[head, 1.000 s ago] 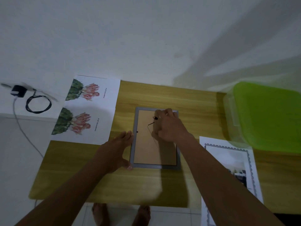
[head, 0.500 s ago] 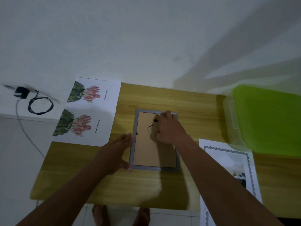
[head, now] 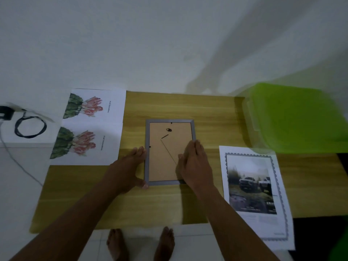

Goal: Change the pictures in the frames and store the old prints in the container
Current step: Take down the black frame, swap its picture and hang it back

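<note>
While face-down, one frame [head: 169,153], two prints [head: 90,127]

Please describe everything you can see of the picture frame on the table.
The picture frame lies face down, flat near the middle of the wooden table. It has a thin grey border around a brown backing board with a folded stand and small dark clips. The left hand holds its left edge; the right hand rests flat on the backing's right side.
</note>
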{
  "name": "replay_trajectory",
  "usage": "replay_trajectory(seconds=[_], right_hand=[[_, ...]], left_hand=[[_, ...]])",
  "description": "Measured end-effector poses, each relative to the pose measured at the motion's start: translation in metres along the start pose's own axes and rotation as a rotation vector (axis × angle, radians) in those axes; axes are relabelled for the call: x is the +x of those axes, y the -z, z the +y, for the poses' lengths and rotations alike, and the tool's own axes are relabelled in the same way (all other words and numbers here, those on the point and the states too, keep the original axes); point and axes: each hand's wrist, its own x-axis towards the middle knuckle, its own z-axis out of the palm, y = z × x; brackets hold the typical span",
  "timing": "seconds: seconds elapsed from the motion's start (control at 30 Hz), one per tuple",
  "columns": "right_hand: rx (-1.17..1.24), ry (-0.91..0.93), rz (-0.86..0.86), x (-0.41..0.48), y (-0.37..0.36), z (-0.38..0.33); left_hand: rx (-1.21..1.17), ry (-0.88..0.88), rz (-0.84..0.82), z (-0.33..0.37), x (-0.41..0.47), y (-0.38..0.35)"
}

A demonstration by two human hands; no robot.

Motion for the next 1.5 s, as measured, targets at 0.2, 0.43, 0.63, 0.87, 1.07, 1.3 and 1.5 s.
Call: replay_trajectory(seconds=[0.2, 0.43, 0.63, 0.87, 1.07, 1.3, 1.5], right_hand=[[0.041, -0.014, -0.009, 0.004, 0.002, 0.002], [-0.127, 0.059, 0.009, 0.005, -0.003, 0.007], [-0.089, 0.083, -0.007, -0.019, -0.011, 0.022], [0.074, 0.033, 0.029, -0.02, -0.001, 0.016], [0.035, 0.037, -0.001, -0.014, 0.001, 0.02], [-0.143, 0.14, -0.048, -0.013, 0.007, 0.02], [-0.3, 0.127, -0.074, -0.01, 0.004, 0.018]], left_hand=[[0.032, -0.009, -0.001, -0.001, 0.001, -0.001], [0.015, -0.002, -0.005, 0.001, 0.0, 0.001], [0.019, -0.015, 0.008, 0.0, -0.001, 0.0], [0.038, -0.018, 0.0, 0.0, -0.001, 0.001], [0.069, -0.02, -0.007, -0.001, 0.002, -0.001], [0.06, -0.01, 0.002, 0.0, 0.001, -0.001], [0.075, 0.006, -0.009, 0.002, 0.001, -0.001]])
